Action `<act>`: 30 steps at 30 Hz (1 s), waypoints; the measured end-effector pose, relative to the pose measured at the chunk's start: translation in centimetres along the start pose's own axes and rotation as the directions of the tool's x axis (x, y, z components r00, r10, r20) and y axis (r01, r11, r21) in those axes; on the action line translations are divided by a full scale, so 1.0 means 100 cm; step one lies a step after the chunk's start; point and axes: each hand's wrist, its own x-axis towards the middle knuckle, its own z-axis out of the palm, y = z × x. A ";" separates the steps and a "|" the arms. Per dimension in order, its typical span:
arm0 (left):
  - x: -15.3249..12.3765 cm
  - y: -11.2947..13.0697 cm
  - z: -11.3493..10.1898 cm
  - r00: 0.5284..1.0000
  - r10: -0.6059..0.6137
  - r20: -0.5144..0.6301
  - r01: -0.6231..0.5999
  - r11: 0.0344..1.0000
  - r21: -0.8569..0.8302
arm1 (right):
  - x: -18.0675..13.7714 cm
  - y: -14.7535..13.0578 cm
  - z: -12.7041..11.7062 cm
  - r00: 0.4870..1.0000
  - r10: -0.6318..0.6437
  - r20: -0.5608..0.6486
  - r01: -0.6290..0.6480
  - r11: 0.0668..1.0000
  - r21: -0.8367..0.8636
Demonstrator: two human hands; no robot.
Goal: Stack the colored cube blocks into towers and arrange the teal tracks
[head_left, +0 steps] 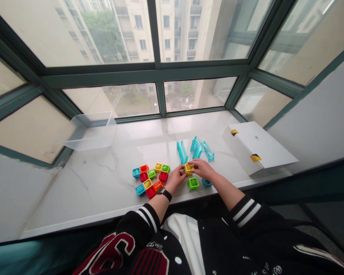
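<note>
Between my two hands is a yellow toy block (pixel 188 169), with a hollow in its face. My left hand (pixel 176 178), with a black watch on its wrist, grips the block's left side. From the right, my right hand (pixel 203 169) holds the same block by its fingertips. Just below it on the sill lies a green block (pixel 193 184). A blue block (pixel 206 182) sits partly hidden under my right forearm. Beyond my hands lie clear blue track pieces: a straight one (pixel 182 152), a curved one (pixel 197 147) and a smaller one (pixel 208 151).
Left of my left hand is a cluster of several coloured blocks (pixel 151 174). A clear plastic bin (pixel 91 131) stands at the back left of the marble sill (pixel 103 183). On the right rests a white box (pixel 258 147) with yellow-black tabs. Windows (pixel 160 72) border the far side.
</note>
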 end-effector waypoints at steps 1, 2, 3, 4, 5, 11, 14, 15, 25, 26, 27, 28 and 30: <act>0.000 -0.001 0.000 1.000 0.002 -0.001 -0.002 1.000 -0.002 | 0.000 0.000 0.000 1.000 0.001 0.002 -0.001 1.000 0.003; 0.000 -0.002 0.001 1.000 0.005 -0.001 -0.005 1.000 -0.005 | 0.000 0.000 0.000 1.000 0.001 0.003 -0.001 1.000 0.007; 0.000 -0.002 0.001 1.000 0.008 -0.001 -0.008 1.000 -0.008 | 0.000 0.000 0.000 1.000 0.001 0.004 -0.001 1.000 0.012; 0.000 -0.002 0.001 1.000 0.012 -0.002 -0.012 1.000 -0.010 | 0.000 0.001 0.000 1.000 -0.001 0.002 0.001 1.000 0.018; 0.000 -0.002 0.001 1.000 0.015 -0.002 -0.015 1.000 -0.009 | 0.000 0.001 0.001 1.000 -0.004 0.000 0.004 1.000 0.020; 0.000 -0.003 0.001 0.999 0.032 -0.012 -0.031 0.998 0.047 | -0.001 0.003 0.002 1.000 -0.004 -0.004 0.004 1.000 -0.008; 0.000 -0.006 0.002 0.999 0.052 -0.015 -0.051 0.997 0.061 | -0.002 0.002 0.002 1.000 0.000 -0.010 0.000 1.000 0.006; 0.000 -0.007 0.003 0.998 0.061 -0.014 -0.060 0.996 0.064 | -0.002 0.003 0.002 1.000 -0.003 -0.012 0.003 1.000 0.017; 0.001 -0.011 0.006 1.000 0.023 -0.016 -0.023 1.000 0.013 | -0.003 0.009 0.006 0.999 -0.024 -0.029 0.026 0.997 0.076; 0.002 -0.010 0.005 1.000 -0.014 -0.014 0.013 1.000 -0.015 | -0.003 0.008 0.006 0.999 -0.026 -0.028 0.028 0.996 0.082; 0.001 -0.008 0.004 0.998 -0.053 -0.015 0.052 0.997 -0.049 | -0.003 0.008 0.006 0.999 -0.027 -0.028 0.029 0.996 0.090; 0.000 -0.006 0.001 0.996 -0.088 -0.023 0.086 0.993 -0.085 | -0.003 0.008 0.006 0.999 -0.028 -0.028 0.030 0.995 0.097; -0.007 0.001 -0.009 0.991 -0.123 -0.058 0.113 0.982 -0.148 | -0.004 0.007 0.006 0.999 -0.026 -0.028 0.029 0.994 0.108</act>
